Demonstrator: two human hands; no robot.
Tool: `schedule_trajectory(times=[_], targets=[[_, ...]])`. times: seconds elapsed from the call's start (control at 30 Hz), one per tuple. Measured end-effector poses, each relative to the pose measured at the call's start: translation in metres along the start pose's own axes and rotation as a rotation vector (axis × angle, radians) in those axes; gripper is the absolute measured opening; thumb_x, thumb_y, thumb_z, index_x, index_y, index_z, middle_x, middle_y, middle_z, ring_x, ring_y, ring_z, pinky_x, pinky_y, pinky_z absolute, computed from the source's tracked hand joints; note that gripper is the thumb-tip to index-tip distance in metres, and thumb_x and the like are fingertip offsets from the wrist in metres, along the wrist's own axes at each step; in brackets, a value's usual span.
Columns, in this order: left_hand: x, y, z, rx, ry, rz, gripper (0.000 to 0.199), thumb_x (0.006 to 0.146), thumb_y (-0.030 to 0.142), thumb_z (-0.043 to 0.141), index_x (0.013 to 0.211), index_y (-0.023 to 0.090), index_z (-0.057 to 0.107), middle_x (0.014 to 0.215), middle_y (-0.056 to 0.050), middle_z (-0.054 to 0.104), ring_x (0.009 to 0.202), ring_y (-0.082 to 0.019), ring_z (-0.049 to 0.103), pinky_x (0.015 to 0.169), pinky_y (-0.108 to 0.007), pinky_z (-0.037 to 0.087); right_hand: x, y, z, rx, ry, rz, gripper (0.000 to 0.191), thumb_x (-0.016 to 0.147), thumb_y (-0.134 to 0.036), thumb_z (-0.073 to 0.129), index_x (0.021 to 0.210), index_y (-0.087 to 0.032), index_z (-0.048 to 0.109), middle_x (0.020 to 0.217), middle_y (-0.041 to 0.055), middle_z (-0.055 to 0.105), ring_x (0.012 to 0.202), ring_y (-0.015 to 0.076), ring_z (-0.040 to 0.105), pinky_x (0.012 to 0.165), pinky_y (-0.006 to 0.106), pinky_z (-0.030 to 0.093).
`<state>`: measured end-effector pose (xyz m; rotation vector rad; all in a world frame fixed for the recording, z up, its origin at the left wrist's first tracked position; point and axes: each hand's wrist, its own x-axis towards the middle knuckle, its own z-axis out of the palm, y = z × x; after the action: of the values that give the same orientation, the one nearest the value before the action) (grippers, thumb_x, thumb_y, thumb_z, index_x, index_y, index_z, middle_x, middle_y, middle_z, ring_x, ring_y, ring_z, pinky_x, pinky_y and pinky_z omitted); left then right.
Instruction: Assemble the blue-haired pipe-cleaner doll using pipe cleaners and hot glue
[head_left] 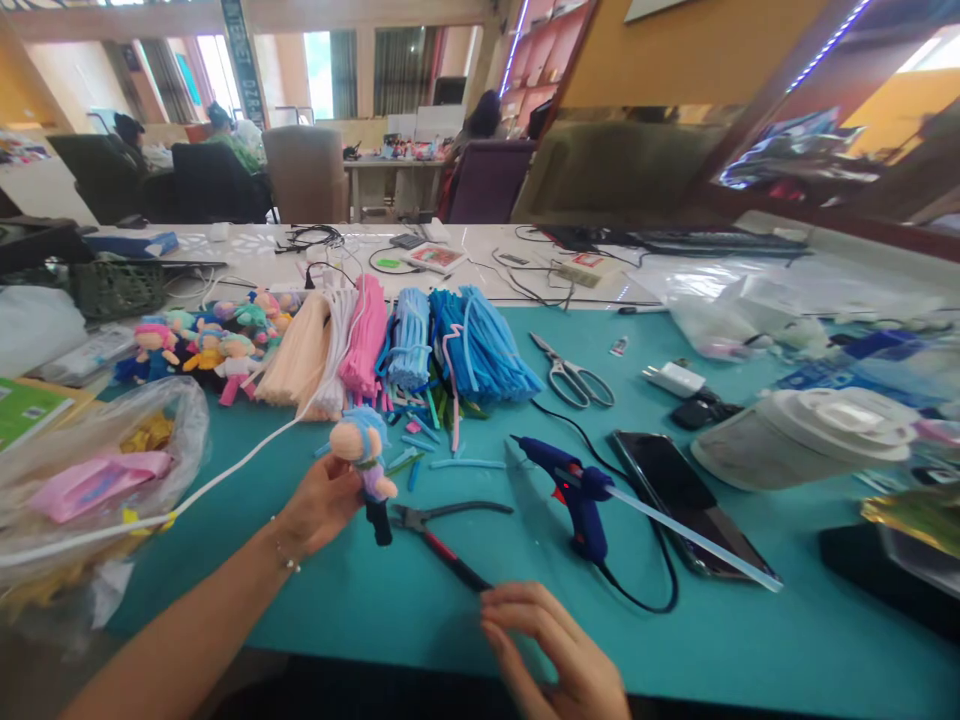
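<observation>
Your left hand [322,505] has its fingers [346,478] closed around a small pipe-cleaner doll [365,460], holding it upright just above the bench [450,620], toward the near edge and left of the middle. The doll has a peach head, blue hair, a lilac body and dark legs that hang below your grip. Your right hand [559,655] hovers over the near edge with its fingers loosely curled and holding nothing; its fingertips sit just beside the near end of the pliers [442,535], and you cannot tell from here whether they touch.

The pliers lie flat between your two hands, their head close under the doll's legs. Just right of them a blue glue gun [577,495] stands on the bench with a clear glue stick [690,540] jutting from its back over a dark phone [675,495]. Farther in, scissors [571,378] lie open. Bundles of pipe cleaners [409,345] in peach, white, pink and blue lie across the middle, with cut bits scattered before them. Finished dolls [210,345] cluster toward the far left, and a plastic bag [97,470] slumps at the left edge.
</observation>
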<state>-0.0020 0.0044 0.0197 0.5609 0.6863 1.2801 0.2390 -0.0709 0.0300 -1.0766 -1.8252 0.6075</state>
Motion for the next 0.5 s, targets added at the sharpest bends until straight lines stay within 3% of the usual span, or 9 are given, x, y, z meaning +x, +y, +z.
schedule_trajectory(times=[0.07, 0.13, 0.23, 0.33, 0.43, 0.5], targets=[[-0.001, 0.002, -0.003, 0.030, -0.025, -0.042, 0.037, 0.049, 0.037, 0.091, 0.072, 0.014, 0.073, 0.070, -0.003, 0.067, 0.066, -0.016, 0.065, 0.070, -0.031, 0.052, 0.007, -0.003, 0.018, 0.081, 0.032, 0.049, 0.006, 0.087, -0.027, 0.061, 0.084, -0.022, 0.064, 0.080, 0.0055, 0.068, 0.074, 0.0183, 0.067, 0.068, 0.025, 0.055], [-0.002, 0.004, -0.003, 0.050, -0.039, -0.059, 0.037, 0.049, 0.040, 0.090, 0.071, 0.014, 0.073, 0.072, -0.004, 0.067, 0.071, -0.018, 0.065, 0.077, -0.035, 0.052, 0.021, -0.008, 0.032, 0.194, -0.019, 0.145, 0.015, 0.089, -0.035, 0.059, 0.089, -0.021, 0.065, 0.086, 0.0069, 0.068, 0.078, 0.0190, 0.066, 0.069, 0.026, 0.055], [-0.003, 0.007, -0.003, 0.051, -0.047, -0.049, 0.037, 0.049, 0.040, 0.091, 0.069, 0.015, 0.072, 0.072, -0.003, 0.066, 0.079, -0.021, 0.065, 0.089, -0.041, 0.050, 0.048, -0.016, 0.045, 0.402, -0.203, 0.349, 0.032, 0.089, -0.048, 0.055, 0.095, -0.019, 0.069, 0.090, 0.0079, 0.068, 0.084, 0.0200, 0.064, 0.076, 0.030, 0.052], [-0.003, 0.008, -0.004, 0.042, -0.067, -0.030, 0.038, 0.047, 0.040, 0.091, 0.069, 0.017, 0.071, 0.072, -0.002, 0.064, 0.087, -0.024, 0.066, 0.097, -0.045, 0.047, 0.074, -0.018, 0.059, 0.716, -0.431, 0.566, 0.048, 0.079, -0.063, 0.062, 0.092, -0.017, 0.071, 0.083, 0.0055, 0.067, 0.080, 0.0189, 0.063, 0.073, 0.031, 0.052], [-0.004, 0.009, -0.005, 0.047, -0.081, -0.042, 0.037, 0.048, 0.039, 0.091, 0.071, 0.018, 0.072, 0.077, -0.003, 0.066, 0.093, -0.026, 0.067, 0.097, -0.043, 0.047, 0.089, -0.018, 0.074, 1.035, -0.552, 0.747, 0.052, 0.064, -0.063, 0.075, 0.083, -0.015, 0.070, 0.077, 0.0029, 0.063, 0.071, 0.0154, 0.061, 0.067, 0.029, 0.051], [-0.004, 0.009, -0.005, 0.051, -0.067, -0.057, 0.032, 0.052, 0.038, 0.089, 0.071, 0.018, 0.072, 0.080, -0.005, 0.068, 0.095, -0.027, 0.067, 0.092, -0.040, 0.049, 0.094, -0.017, 0.081, 1.121, -0.602, 0.807, 0.049, 0.058, -0.057, 0.082, 0.079, -0.014, 0.070, 0.072, 0.0011, 0.061, 0.064, 0.0123, 0.058, 0.064, 0.027, 0.049]])
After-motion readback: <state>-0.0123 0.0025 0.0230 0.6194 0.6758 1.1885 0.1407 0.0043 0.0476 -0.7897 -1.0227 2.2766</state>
